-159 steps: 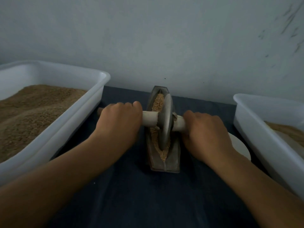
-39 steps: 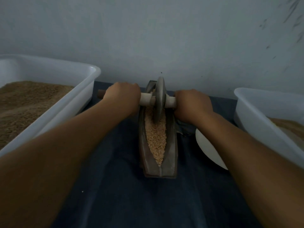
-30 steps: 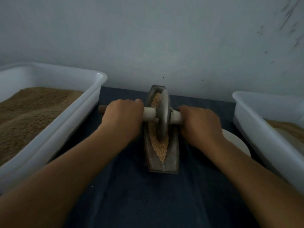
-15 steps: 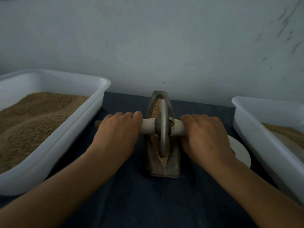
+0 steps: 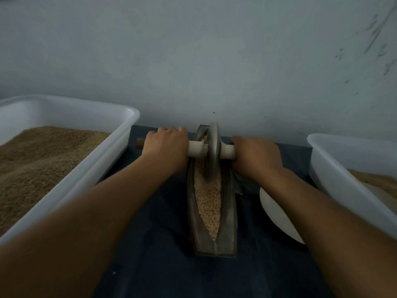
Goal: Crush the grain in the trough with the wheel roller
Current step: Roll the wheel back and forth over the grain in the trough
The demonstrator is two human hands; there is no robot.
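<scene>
A: Watching the wheel (image 5: 213, 151): it sits at the trough's (image 5: 227, 211) far end, right by the wall. Pushed further, it could ride over the tip and tip out. Uneven pressure on the axle (image 5: 196, 151) could tilt it and spill grain (image 5: 208, 201) onto the desk (image 5: 163, 265).

B: Hands?

A: Left hand (image 5: 166, 147) wrapped around the axle left of the wheel, right hand (image 5: 255, 155) wrapped around it on the right. Fingers curled tight, both gripping. Grain fills the near half, looks mostly whole.
</scene>
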